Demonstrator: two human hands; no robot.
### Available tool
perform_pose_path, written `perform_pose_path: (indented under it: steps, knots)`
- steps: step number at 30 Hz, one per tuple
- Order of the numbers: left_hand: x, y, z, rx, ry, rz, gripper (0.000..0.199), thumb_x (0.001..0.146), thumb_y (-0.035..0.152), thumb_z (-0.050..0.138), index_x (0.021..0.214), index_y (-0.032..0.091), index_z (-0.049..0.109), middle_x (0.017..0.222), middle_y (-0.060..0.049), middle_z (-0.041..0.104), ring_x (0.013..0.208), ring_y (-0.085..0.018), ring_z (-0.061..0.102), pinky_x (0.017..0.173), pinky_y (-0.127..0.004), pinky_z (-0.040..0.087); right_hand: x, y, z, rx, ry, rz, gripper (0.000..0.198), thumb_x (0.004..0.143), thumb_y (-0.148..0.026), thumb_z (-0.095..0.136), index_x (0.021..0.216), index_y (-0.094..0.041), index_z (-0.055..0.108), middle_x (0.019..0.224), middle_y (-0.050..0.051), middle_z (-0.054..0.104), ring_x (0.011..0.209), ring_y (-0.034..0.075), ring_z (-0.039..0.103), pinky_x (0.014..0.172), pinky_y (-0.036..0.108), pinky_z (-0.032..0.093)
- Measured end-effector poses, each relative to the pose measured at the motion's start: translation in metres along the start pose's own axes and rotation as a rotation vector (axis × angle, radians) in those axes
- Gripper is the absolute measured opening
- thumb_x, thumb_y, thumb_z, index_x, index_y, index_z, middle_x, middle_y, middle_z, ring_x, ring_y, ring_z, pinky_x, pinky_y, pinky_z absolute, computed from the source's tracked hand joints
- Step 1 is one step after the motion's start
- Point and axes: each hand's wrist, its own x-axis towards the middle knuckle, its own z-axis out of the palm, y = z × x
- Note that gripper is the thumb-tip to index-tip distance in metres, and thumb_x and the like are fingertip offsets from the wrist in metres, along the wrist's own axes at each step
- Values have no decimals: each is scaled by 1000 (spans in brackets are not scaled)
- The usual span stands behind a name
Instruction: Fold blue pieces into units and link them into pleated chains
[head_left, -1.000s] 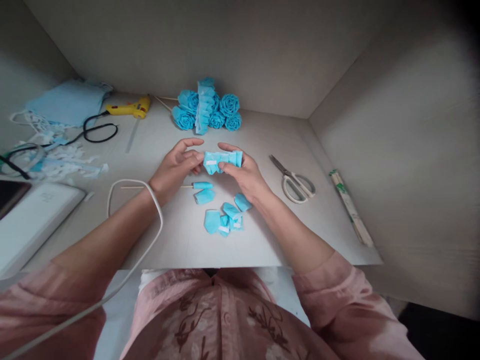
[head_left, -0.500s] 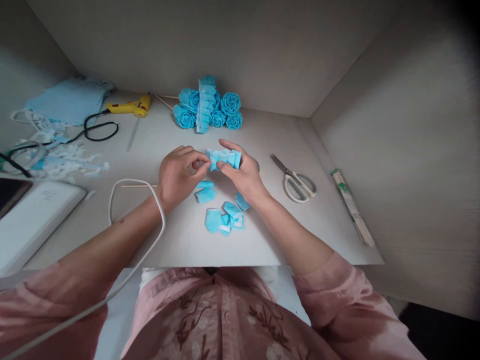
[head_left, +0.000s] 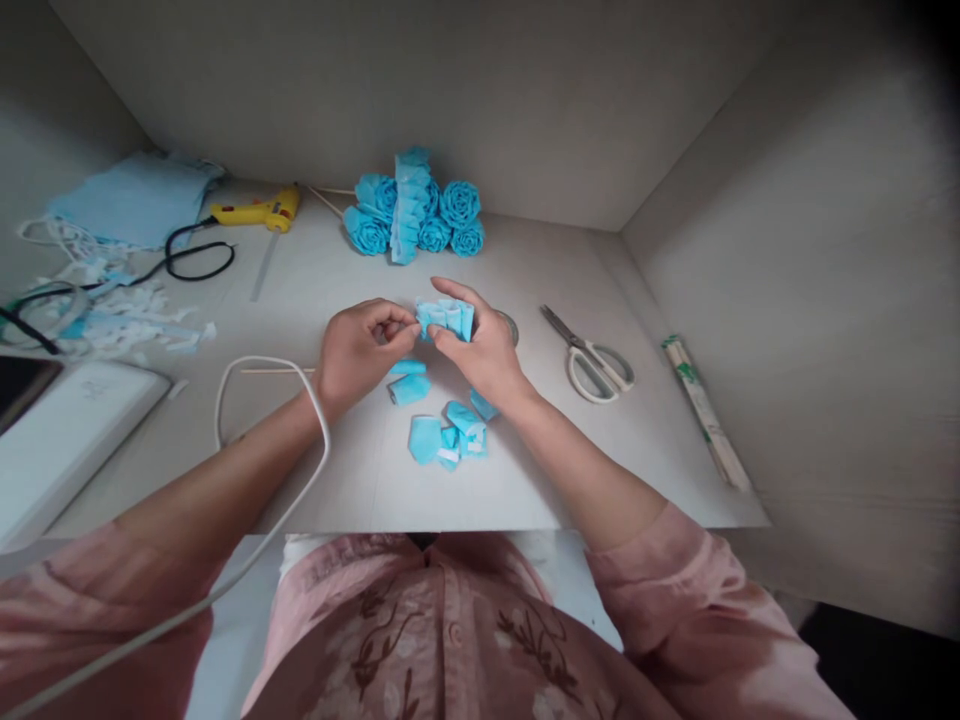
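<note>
Bit blurry, but probably pleating: right hand (head_left: pixel 491 352) pinching the blue strip (head_left: pixel 454 318), left hand (head_left: pixel 354 358) its end; next tuck needs steadiness.

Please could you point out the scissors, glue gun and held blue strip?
Scissors (head_left: pixel 576 344), head view, on the pivot.
Glue gun (head_left: pixel 257 213), head view, on its body.
Held blue strip (head_left: pixel 449 315), head view, on its pleats.

On the pale surface (head_left: pixel 645 430), read as a dial, white-handled scissors (head_left: pixel 576 343) are laid at 3 o'clock, blades pointed between 10 and 11. Farther out, between 3 and 4, a wrapped bundle of wooden sticks (head_left: pixel 701 410) is placed. At 10, a yellow glue gun (head_left: pixel 259 214) is set beside stacked light-blue face masks (head_left: pixel 135 200). White scraps (head_left: pixel 142 310) are strewn at 9.
</note>
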Motion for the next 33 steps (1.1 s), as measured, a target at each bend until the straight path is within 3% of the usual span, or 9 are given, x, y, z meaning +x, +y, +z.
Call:
perform_pose_path:
  steps: [10, 20, 33]
  knots:
    - [0, 1, 0, -31, -28, -1, 10, 73, 26, 59, 72, 18, 66, 57, 3, 51, 56, -11, 43, 55, -24, 34, 0, -1, 1, -20, 13, -30, 49, 77, -26, 62, 125, -26, 59, 104, 3, 67, 97, 22, 62, 90, 39, 49]
    - [0, 2, -2, -64, -52, -4, 10, 73, 23, 57, 72, 18, 66, 60, 1, 56, 58, -12, 44, 55, -24, 36, 0, 0, 0, -17, -2, -12, 50, 77, -28, 61, 127, -26, 57, 102, 2, 68, 91, 21, 62, 88, 39, 50]
    - [1, 0, -2, -143, -67, -90, 9, 75, 25, 61, 72, 18, 67, 60, 1, 55, 57, -12, 43, 54, -25, 33, 0, 1, -1, 29, -47, 28, 54, 77, -31, 61, 131, -26, 55, 108, 3, 66, 100, 22, 61, 94, 41, 48]
